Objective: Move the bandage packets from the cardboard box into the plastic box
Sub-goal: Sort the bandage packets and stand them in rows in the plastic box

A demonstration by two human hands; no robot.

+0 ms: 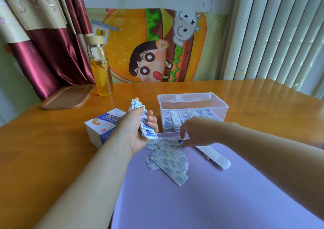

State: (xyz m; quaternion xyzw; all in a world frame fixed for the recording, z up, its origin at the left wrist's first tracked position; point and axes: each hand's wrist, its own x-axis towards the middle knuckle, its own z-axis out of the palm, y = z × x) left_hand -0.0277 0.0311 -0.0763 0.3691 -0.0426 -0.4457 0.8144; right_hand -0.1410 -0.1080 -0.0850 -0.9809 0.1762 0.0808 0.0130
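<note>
Head view: your left hand (135, 130) grips a fanned stack of bandage packets (140, 110) just beside the cardboard box (102, 128), fingers curled round it. These are light, thin, slick paper sleeves that likely bend and slide apart, so squeeze stacks across the middle and lift flat ones by an end. Your right hand (196, 132) reaches the loose pile (168, 160) on the purple mat (175, 202), apparently pinching a single packet (172, 139), though blur obscures contact. More packets stand filed in the plastic box (192, 95).
</note>
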